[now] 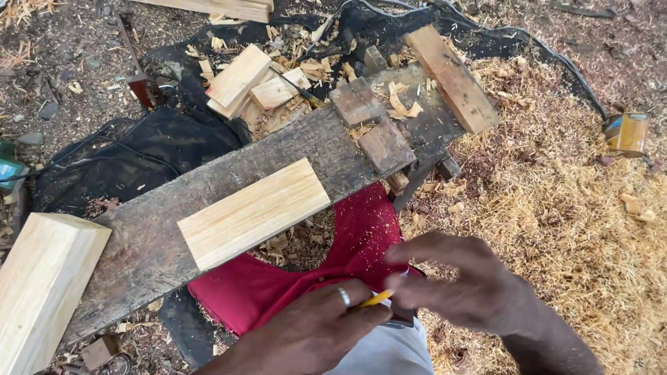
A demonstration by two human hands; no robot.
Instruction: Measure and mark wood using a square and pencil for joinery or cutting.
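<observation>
Low in the view, the left hand [313, 333] and right hand [458, 281] meet over the lap, both pinching a yellow pencil [376, 299]: left fingers curled round its lower end, right fingertips pressed together on the upper end. The pencil's long axis runs from 8 o'clock to 2 o'clock, and it is touched by both hands equally. A pale wood block [253, 212] lies at 11 o'clock from the hands, on the weathered plank counter [153, 243], its length following the plank from 8 toward 2 o'clock. Bare plank lies either side of it; the near edge overhangs a red cloth [278, 278]. Sawdust [556, 208] covers the ground at 3 o'clock.
</observation>
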